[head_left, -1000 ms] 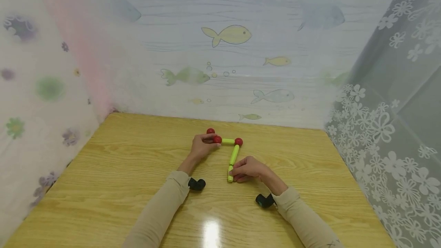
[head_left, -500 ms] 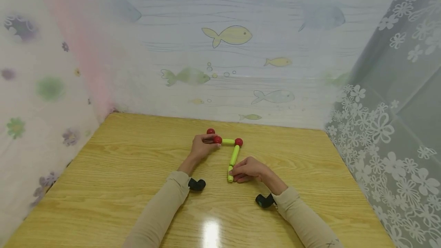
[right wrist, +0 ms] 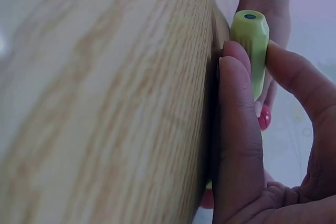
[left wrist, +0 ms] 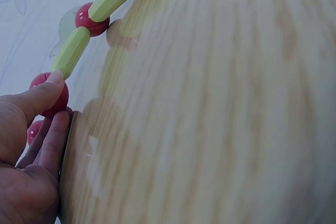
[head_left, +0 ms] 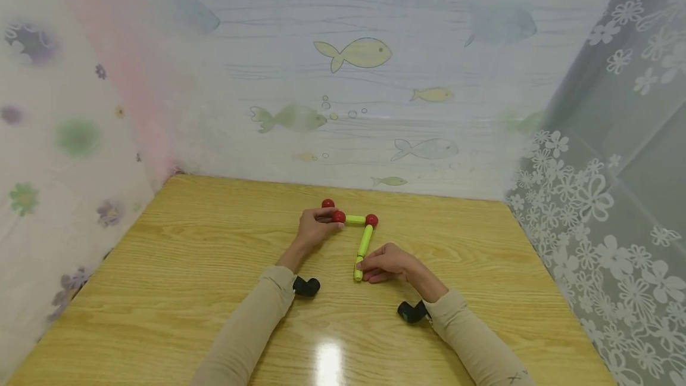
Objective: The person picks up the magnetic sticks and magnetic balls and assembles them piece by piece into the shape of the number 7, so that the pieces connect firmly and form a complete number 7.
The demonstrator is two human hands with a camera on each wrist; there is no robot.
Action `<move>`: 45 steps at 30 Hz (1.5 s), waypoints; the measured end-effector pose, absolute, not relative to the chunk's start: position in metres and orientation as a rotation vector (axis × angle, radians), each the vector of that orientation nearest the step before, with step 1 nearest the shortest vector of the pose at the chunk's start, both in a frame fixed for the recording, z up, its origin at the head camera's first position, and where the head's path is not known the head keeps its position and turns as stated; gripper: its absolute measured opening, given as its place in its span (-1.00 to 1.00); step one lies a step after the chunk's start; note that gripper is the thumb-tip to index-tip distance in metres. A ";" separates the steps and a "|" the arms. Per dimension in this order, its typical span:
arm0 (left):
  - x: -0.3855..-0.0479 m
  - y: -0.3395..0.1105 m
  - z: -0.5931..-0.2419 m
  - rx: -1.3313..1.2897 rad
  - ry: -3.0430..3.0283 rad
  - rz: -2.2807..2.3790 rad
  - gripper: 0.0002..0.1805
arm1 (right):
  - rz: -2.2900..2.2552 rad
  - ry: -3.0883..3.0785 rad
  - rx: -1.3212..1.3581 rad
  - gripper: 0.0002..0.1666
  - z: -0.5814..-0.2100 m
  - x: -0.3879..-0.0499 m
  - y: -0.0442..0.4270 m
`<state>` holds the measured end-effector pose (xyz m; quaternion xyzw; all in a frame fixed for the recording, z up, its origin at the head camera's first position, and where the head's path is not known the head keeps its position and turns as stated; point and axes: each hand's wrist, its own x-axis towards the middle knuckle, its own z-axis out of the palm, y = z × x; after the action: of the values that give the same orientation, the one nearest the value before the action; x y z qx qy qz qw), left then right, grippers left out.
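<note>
My left hand (head_left: 315, 228) pinches a red ball (head_left: 339, 217) between thumb and fingers at the back of the table. From that ball a short yellow-green rod (head_left: 355, 219) leads right to a second red ball (head_left: 371, 220). A longer yellow-green rod (head_left: 365, 241) slants from there toward me. Thumb and fingers of my right hand (head_left: 390, 262) pinch another yellow-green rod (right wrist: 253, 51). Its far end lies against or very close to the slanting rod; contact is hard to confirm. Dark discs mark the rod ends in both wrist views. Another red ball (head_left: 328, 204) sits behind my left fingers, partly hidden.
The wooden table (head_left: 214, 225) meets a fish-print curtain (head_left: 351, 136) close behind the balls. Flowered curtains hang on both sides. Black wrist-worn devices show beside the left sleeve (head_left: 306, 287) and the right sleeve (head_left: 411, 313).
The rod in my right hand has shifted very slightly away from me. Both hands otherwise keep their places, and the balls and other rods stay as they were.
</note>
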<state>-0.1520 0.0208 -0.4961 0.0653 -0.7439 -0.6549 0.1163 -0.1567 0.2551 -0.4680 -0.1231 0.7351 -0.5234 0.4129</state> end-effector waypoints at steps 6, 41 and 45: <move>-0.152 0.021 -0.496 0.206 -2.182 -1.909 -0.61 | -1.325 1.845 -0.293 -0.70 -0.467 -0.156 0.254; -0.151 0.024 -0.494 0.228 -2.182 -1.872 -0.60 | -1.300 1.830 -0.349 -0.69 -0.464 -0.162 0.255; -0.150 0.026 -0.493 0.257 -2.180 -1.854 -0.59 | -1.283 1.823 -0.338 -0.68 -0.466 -0.164 0.256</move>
<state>-0.1497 0.0255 -0.4930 0.0886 -0.7519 -0.6394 0.1338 -0.1642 0.2555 -0.4658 -0.1353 0.7303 -0.5141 0.4291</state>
